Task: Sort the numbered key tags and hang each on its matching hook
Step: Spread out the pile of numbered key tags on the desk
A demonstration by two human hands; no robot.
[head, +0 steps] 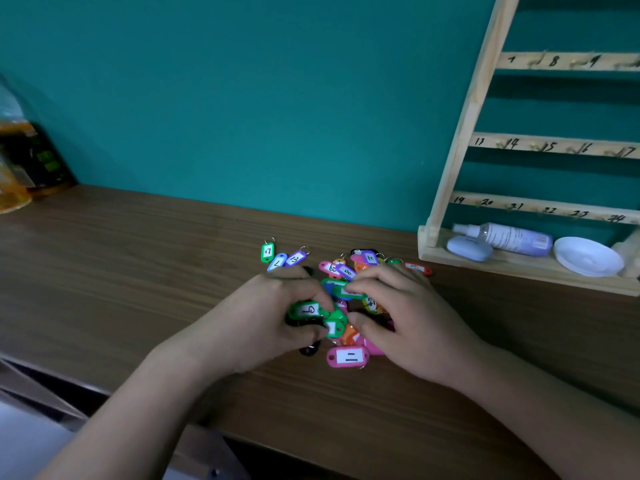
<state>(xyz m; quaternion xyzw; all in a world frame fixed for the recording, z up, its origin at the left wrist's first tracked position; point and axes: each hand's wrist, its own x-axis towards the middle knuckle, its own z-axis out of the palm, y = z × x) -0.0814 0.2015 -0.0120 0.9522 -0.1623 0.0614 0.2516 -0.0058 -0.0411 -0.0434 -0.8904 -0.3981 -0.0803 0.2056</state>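
A pile of coloured numbered key tags (349, 271) lies on the wooden table (138, 258). My left hand (273, 313) holds a green tag (308, 310) with curled fingers, at the pile's left side. My right hand (405, 313) pinches another green tag (343, 292) at its fingertips, over the pile's right side. A pink tag marked 11 (348, 356) lies nearest me. Three tags sit apart at the far left: green 17 (267, 251), blue (277, 262) and purple 13 (295, 258). The wooden hook rack (474, 109) with handwritten numbers stands at the right against the wall.
On the rack's base tray lie a spray bottle (509, 237), a pale blue case (469, 248) and a white dish (588, 256). A plastic bag with dark packets (24, 161) sits at the far left. The teal wall (277, 98) backs the table.
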